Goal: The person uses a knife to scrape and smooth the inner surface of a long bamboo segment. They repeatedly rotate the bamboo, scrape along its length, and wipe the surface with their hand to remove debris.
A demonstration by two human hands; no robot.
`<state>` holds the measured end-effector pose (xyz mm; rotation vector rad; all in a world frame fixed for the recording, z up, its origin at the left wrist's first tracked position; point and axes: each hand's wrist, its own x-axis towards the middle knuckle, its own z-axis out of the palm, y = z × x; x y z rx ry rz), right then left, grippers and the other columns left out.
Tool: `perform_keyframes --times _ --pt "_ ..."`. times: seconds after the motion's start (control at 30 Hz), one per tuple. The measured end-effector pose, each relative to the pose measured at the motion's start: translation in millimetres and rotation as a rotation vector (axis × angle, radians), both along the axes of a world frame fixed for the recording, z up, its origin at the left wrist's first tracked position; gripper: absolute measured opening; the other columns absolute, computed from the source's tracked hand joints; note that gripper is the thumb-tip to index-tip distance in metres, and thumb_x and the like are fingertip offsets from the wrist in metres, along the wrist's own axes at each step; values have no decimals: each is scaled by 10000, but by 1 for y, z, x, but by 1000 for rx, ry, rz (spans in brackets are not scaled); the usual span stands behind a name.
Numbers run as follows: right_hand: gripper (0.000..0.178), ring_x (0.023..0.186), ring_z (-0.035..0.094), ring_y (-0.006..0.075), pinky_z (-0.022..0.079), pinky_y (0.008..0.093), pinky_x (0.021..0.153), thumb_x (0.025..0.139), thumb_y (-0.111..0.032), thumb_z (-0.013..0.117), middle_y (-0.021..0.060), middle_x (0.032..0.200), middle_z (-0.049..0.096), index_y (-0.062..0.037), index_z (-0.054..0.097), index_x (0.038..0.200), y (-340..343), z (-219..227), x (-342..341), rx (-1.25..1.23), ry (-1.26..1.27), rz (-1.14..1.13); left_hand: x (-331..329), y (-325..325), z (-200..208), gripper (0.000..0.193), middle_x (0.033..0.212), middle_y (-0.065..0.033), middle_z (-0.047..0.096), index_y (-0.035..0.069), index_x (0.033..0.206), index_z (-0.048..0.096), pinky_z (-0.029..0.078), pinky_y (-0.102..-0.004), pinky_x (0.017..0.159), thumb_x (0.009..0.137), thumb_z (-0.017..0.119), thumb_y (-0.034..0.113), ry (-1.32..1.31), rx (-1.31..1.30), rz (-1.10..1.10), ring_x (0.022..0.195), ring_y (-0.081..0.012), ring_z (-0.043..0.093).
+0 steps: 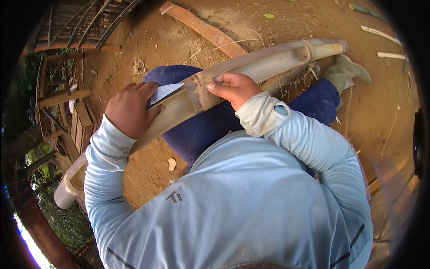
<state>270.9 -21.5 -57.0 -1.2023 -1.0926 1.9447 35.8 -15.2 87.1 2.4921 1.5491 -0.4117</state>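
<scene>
A long bamboo pole [268, 66] lies slantwise across my lap, its upper side cut open between the nodes so the pale hollow inside shows. My left hand [133, 110] is closed around a flat, shiny, blade-like piece [166, 92] with a dark lower edge, tapering to the right. That piece rests over the pole's opening; its handle, if any, is hidden by the hand. Just right of it, my right hand [235, 89] is at a brown, rough node [199, 92], thumb and curled fingers pinched together against the pole. Whatever is between those fingertips is too small to make out.
Beyond the pole a reddish-brown plank [204, 29] lies on the dirt ground. A wooden frame [67, 96] and slatted structure [83, 22] stand at left. My booted foot [347, 71] is under the pole's right end. Pale sticks [380, 36] lie far right.
</scene>
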Motion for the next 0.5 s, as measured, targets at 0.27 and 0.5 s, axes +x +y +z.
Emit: perform_keyframes --times 0.27,0.5 --pt "410 1054 649 263 482 384 980 891 -280 746 159 1121 696 -22 655 1196 5 -12 19 550 -197 399 0 0 2 414 952 -150 670 51 1167 619 504 -460 835 814 751 223 24 -28 37 935 -358 640" --pt "501 1077 642 342 463 404 1004 822 -335 799 184 1116 695 -42 672 1207 7 -19 15 840 -422 308 0 4 1 440 958 -164 672 48 1185 621 497 -467 830 797 755 207 21 -26 29 937 -375 636"
